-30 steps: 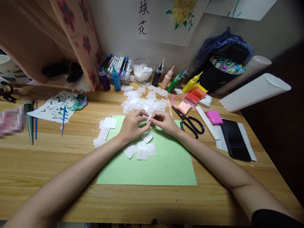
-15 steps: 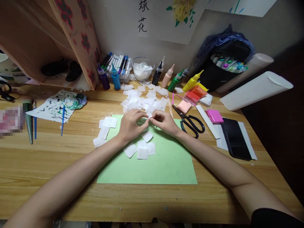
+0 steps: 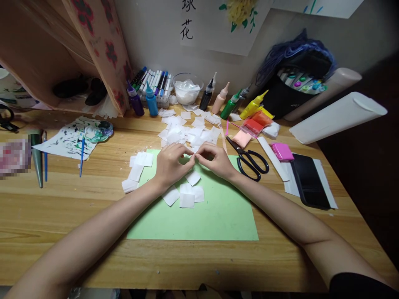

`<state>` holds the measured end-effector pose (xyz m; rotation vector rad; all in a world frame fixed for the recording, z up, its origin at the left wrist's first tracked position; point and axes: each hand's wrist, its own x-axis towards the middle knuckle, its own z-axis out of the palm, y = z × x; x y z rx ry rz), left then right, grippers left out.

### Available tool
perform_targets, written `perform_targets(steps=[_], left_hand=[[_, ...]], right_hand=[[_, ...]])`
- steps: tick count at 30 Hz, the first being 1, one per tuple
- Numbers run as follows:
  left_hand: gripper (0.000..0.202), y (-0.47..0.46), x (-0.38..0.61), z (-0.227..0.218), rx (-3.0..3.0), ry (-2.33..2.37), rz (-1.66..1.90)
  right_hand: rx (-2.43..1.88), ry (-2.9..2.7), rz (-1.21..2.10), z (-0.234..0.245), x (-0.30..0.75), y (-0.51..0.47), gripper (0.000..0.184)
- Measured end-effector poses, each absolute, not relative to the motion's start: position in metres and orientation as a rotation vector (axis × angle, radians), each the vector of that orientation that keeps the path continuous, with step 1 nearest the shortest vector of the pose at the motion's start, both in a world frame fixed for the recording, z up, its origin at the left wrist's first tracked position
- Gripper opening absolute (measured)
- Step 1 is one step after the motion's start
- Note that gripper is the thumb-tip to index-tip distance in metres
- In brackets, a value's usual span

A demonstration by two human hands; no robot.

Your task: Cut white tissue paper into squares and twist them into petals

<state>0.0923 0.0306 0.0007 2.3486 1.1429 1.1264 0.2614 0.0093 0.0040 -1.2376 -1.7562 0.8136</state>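
Note:
My left hand (image 3: 174,164) and my right hand (image 3: 215,161) meet fingertip to fingertip above the top of a green sheet of paper (image 3: 224,211). Both are closed in a pinch on a small piece of white tissue paper, mostly hidden by the fingers. Just beyond the fingers spreads a loose heap of white paper squares (image 3: 174,131). Several more paper squares (image 3: 187,201) lie on the green sheet below my hands. Others (image 3: 136,173) overlap the sheet's left edge, beside my left wrist.
Black-handled scissors (image 3: 249,160) lie right of my right hand. Glue or paint bottles (image 3: 151,104), a clear bowl (image 3: 187,89) and markers line the wall. A phone (image 3: 311,180) and a pink packet (image 3: 282,152) are at right; a paint-marked sheet (image 3: 68,139) with brushes is at left.
The bit of white paper between my fingertips shows less than before, and the fingertips have shifted slightly. The other papers lie as they were.

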Motion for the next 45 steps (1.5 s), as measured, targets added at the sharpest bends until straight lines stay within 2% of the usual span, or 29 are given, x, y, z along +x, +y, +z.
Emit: perform_targets(steps=[14,18,39,45], left_hand=[[0.007,0.031,0.095,0.005,2.273,1.169,1.112],[0.008,0.032,0.094,0.004,2.263,1.167,1.149],[0.006,0.031,0.097,0.000,2.289,1.138,1.237],[0.005,0.030,0.098,0.000,2.310,1.164,1.245]], right_hand=[[-1.248,-1.736,0.729,0.004,0.258,0.008,0.011],[-1.247,-1.673,0.779,0.001,0.258,0.008,0.005],[-1.335,-1.426,0.929,-0.006,0.256,0.010,0.008],[-1.353,-1.453,0.886,-0.003,0.254,0.008,0.008]])
